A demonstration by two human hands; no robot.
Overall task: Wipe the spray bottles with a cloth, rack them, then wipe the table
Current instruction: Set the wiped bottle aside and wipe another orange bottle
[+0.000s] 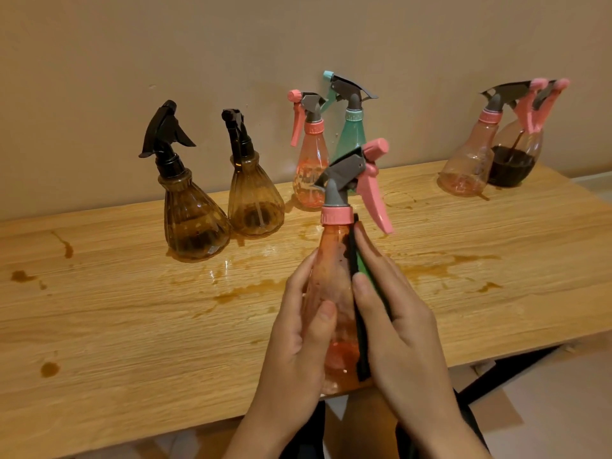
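A pink spray bottle with a grey head and pink trigger is held upright above the table's front edge. My left hand grips its lower body, thumb across the front. My right hand presses a green and black cloth pad flat against the bottle's right side. Along the wall stand two brown ribbed bottles with black heads, a pink bottle, a teal bottle, and at the far right a pink bottle beside one holding dark liquid.
The wooden table carries brown stains and wet streaks at its middle, left and right. Its front edge runs just below my hands, with black legs and a pale floor showing at the lower right. A beige wall closes the back.
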